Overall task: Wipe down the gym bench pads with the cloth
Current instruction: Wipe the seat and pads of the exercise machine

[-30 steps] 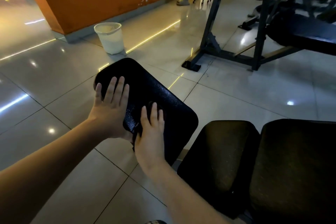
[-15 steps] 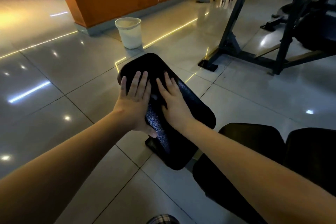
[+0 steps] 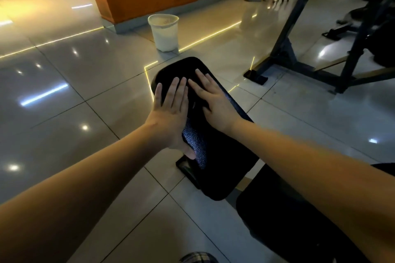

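– Now, left hand (image 3: pixel 171 113) lies flat, fingers straight, along the left edge of the bench pad (image 3: pixel 215 162). Bracing it, I'd say.
– And the right hand (image 3: pixel 215 102) just beside it, flat too, pressing down. Where's the cloth?
– Likely under that palm to be pushed along. Dark on dark, I can't tell.

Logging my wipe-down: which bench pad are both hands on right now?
The narrow pad pointing toward the white bin; the left hand and right hand lie flat on its far end. The wider pad at lower right has no hand on it.
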Available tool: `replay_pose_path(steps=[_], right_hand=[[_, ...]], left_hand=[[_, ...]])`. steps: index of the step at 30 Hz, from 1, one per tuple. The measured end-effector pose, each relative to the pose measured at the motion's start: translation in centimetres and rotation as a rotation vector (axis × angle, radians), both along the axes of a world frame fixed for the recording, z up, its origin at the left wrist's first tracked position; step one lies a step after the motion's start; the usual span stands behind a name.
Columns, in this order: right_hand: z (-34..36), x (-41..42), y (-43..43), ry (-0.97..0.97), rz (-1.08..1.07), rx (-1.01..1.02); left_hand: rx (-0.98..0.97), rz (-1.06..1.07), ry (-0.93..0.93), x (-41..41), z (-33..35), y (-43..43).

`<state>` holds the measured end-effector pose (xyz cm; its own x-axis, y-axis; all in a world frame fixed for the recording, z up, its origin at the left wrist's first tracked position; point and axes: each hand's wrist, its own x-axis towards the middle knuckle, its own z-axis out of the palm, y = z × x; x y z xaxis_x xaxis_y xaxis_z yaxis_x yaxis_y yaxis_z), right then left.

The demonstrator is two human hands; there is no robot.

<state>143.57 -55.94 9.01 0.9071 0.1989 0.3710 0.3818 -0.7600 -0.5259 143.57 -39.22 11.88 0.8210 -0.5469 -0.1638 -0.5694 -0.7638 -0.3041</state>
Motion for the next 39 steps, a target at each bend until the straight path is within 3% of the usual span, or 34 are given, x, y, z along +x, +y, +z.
replay_pose_path(steps=[10,19,26,30,39], right_hand=[[2.0,2.8,1.0,0.019,-0.077,0.057],[-3.3,-5.9,-2.4,-0.033,0.106,-0.153],[0.7,2.7,0.8,-0.07,-0.063,0.06],[2.2,6.6,1.1,-0.081,-0.098,0.012],[-2.6,-4.3,-2.9,-0.036,0.103,-0.156]], left_hand=[[0.03,0.049,-0.026,-1.1,0.7,-0.7],[-0.067,0.042,-0.021,-1.5,-0.3,0.2],[-0.094,0.026,0.011,-1.0,-0.7,0.4],[-0.08,0.023,0.01,-1.1,-0.4,0.3],[-0.088,0.049,0.044,-1.5,0.0,0.1]])
